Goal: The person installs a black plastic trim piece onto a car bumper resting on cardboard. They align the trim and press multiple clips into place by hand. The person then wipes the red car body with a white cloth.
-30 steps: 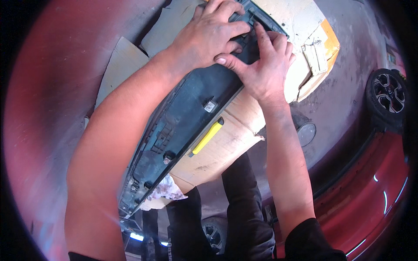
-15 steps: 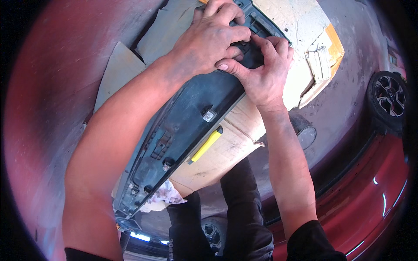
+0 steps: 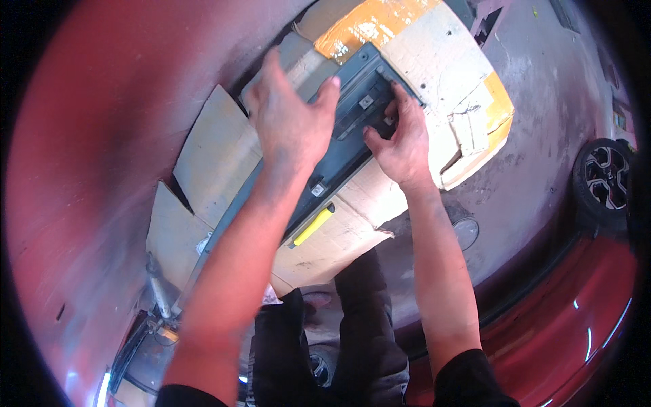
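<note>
Head view, left hand: the left hand (image 3: 288,122) lay flat and open on the upper face of the dark plastic panel (image 3: 339,146), fingers spread and straight, gripping nothing.
Head view, right hand: the right hand (image 3: 400,139) pressed against the panel's far end, its fingers (image 3: 397,102) curled into a recess there (whether they actually clasped a part could not be told).
Head view, panel: a long dark grey-black moulded piece, it ran diagonally from the lower left up to the upper right, lying on top of the cardboard box (image 3: 434,74).
Head view, yellow piece: a short yellow bar (image 3: 313,226) sat along the panel's lower edge, just below the left forearm.
Head view, cardboard: the box was pale brown with orange tape (image 3: 369,24) across its top, and loose flaps (image 3: 213,152) spread out to the left.
Head view, surroundings: a red car body (image 3: 576,325) curved along the lower right, a wheel with a dark alloy rim (image 3: 603,180) stood at the right edge, and grey concrete floor (image 3: 536,102) lay between them (the person's dark trousers (image 3: 339,339) showed at the bottom).
</note>
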The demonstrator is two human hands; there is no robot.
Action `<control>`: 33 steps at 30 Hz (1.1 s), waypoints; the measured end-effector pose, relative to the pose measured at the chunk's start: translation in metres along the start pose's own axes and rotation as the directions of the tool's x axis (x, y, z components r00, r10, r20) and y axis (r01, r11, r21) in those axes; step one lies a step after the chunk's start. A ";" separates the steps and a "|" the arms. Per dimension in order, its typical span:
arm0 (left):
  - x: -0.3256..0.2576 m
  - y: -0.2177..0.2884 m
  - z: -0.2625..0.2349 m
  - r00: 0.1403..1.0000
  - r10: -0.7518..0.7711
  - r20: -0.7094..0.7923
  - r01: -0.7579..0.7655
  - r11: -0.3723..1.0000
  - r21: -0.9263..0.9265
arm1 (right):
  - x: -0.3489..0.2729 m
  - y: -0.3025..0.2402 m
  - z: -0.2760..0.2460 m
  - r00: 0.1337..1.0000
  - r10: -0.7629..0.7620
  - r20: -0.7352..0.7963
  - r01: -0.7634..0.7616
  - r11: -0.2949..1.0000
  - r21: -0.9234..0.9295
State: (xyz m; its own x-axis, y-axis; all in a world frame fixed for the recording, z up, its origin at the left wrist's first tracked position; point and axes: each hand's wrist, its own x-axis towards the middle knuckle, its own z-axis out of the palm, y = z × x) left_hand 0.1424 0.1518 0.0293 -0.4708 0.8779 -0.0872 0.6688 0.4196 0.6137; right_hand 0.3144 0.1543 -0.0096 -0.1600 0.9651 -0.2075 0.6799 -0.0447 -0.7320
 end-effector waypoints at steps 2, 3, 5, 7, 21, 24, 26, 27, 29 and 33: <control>-0.018 0.008 -0.008 0.982 -0.182 -0.045 0.187 0.969 0.161 | 0.002 0.001 -0.003 0.999 0.036 -0.003 -0.036 0.997 0.074; -0.029 0.015 -0.014 0.925 -0.365 0.106 0.359 0.930 0.071 | 0.004 0.000 -0.005 0.995 0.098 0.001 -0.098 0.992 0.073; -0.044 0.019 -0.015 0.708 -0.587 0.393 0.634 0.773 0.013 | 0.007 -0.011 -0.009 0.977 0.211 0.022 -0.213 0.974 0.075; -0.059 0.021 0.002 0.787 -0.529 0.318 0.496 0.849 0.184 | 0.019 -0.018 -0.019 0.971 0.230 0.061 -0.228 0.973 -0.044; 0.019 0.055 0.029 0.339 -0.710 0.617 0.757 0.595 0.269 | 0.059 -0.018 -0.061 0.898 0.148 0.415 -0.004 0.945 -0.327; 0.025 0.052 0.025 0.231 -0.696 0.680 0.772 0.556 0.308 | 0.071 -0.019 -0.063 0.867 0.158 0.473 0.084 0.888 -0.451; 0.029 0.041 0.033 0.117 -0.752 0.649 0.788 0.468 0.401 | 0.083 -0.025 -0.063 0.830 0.169 0.532 0.099 0.893 -0.438; 0.029 0.036 0.037 0.053 -0.773 0.632 0.789 0.420 0.449 | 0.086 -0.029 -0.066 0.809 0.180 0.560 0.101 0.895 -0.435; 0.032 0.032 0.044 0.021 -0.776 0.630 0.781 0.406 0.474 | 0.099 -0.025 -0.069 0.807 0.109 0.580 0.191 0.881 -0.432; 0.030 0.031 0.052 0.019 -0.781 0.624 0.788 0.395 0.472 | 0.114 0.008 -0.062 0.857 -0.192 0.477 0.374 0.870 -0.321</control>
State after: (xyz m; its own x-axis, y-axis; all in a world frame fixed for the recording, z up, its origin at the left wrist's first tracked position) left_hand 0.1788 0.2032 0.0044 -0.1721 -0.1677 -0.9707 0.1647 0.9666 -0.1961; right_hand 0.3457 0.2798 0.0009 -0.6095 0.7129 -0.3469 0.7615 0.4046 -0.5064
